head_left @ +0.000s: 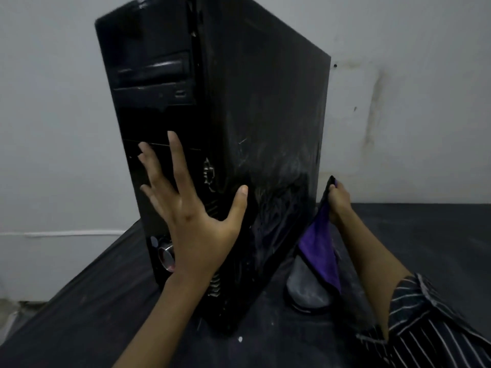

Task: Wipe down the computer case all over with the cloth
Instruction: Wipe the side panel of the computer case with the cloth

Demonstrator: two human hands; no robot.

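A black computer case (pixel 265 107) stands upright on a dark table (pixel 79 314), its front panel facing left and its dusty side panel facing me. My left hand (pixel 191 208) lies flat with spread fingers against the front panel, the thumb over the corner onto the side panel. My right hand (pixel 338 203) grips a purple cloth (pixel 321 251) by its upper part, close to the case's rear lower edge. The cloth hangs down from the fingers toward the table.
A grey rounded object (pixel 305 290) sits on the table beside the case, under the hanging cloth. A pale stained wall (pixel 398 115) stands right behind the case. The table's left edge (pixel 87 266) runs diagonally, with the floor beyond it.
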